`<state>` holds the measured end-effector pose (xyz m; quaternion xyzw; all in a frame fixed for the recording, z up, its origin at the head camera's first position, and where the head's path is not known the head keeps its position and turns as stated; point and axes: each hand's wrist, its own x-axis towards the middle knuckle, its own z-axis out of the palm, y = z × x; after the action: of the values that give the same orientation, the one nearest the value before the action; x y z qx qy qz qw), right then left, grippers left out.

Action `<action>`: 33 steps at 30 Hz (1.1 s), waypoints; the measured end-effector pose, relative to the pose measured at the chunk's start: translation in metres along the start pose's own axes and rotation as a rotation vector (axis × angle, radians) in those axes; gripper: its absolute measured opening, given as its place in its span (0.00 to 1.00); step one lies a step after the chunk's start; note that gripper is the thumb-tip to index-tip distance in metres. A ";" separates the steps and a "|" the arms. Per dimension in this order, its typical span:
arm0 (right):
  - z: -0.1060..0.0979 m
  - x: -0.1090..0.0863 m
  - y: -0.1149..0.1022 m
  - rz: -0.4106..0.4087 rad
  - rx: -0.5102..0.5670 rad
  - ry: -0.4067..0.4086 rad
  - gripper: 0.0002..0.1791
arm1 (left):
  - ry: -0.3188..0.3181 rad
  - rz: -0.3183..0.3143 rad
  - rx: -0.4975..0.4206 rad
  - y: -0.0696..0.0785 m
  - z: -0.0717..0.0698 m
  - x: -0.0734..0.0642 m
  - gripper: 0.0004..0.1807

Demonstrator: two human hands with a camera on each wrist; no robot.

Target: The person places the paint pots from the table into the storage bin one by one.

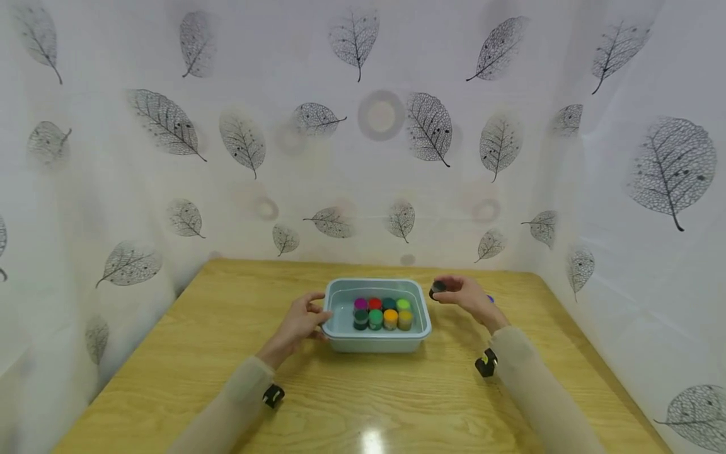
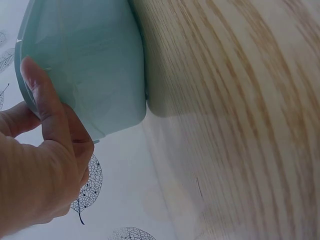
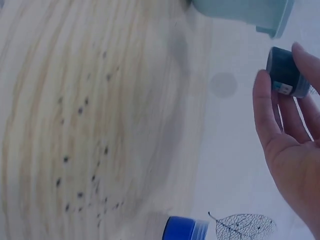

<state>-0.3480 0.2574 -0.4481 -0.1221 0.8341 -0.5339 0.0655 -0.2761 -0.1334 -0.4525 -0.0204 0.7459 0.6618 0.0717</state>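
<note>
A pale blue-green plastic basin (image 1: pixel 374 345) stands on the table, holding several small paint jars in two rows, purple, red, dark teal and lime behind, dark green, green, orange (image 1: pixel 390 319) and ochre in front. My left hand (image 1: pixel 297 325) grips the basin's left rim, thumb and fingers on either side of it in the left wrist view. Just off the basin's right end, my right hand (image 1: pixel 467 297) holds a dark paint jar (image 3: pixel 286 72) between thumb and fingers, above the table. The jar lies tilted in the grasp and a small label shows on its side.
A blue-capped jar (image 3: pixel 182 229) stands on the table beyond my right hand, mostly hidden by it in the head view. Dark specks (image 3: pixel 80 111) mark the wooden table (image 1: pixel 227 321). A leaf-patterned curtain (image 1: pixel 363 176) hangs along the back and sides.
</note>
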 end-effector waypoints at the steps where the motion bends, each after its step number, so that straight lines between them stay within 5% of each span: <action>1: 0.001 0.001 -0.002 0.000 0.008 0.019 0.32 | 0.001 0.000 0.002 0.000 0.000 0.000 0.31; 10: 0.016 0.002 -0.019 -0.055 0.039 0.081 0.31 | 0.000 0.001 0.003 0.000 0.002 -0.001 0.31; 33: 0.056 0.012 -0.050 -0.112 -0.036 -0.036 0.27 | 0.001 0.021 0.009 0.002 0.002 -0.003 0.31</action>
<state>-0.3390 0.1851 -0.4263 -0.1793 0.8341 -0.5194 0.0486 -0.2736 -0.1309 -0.4504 -0.0128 0.7490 0.6593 0.0644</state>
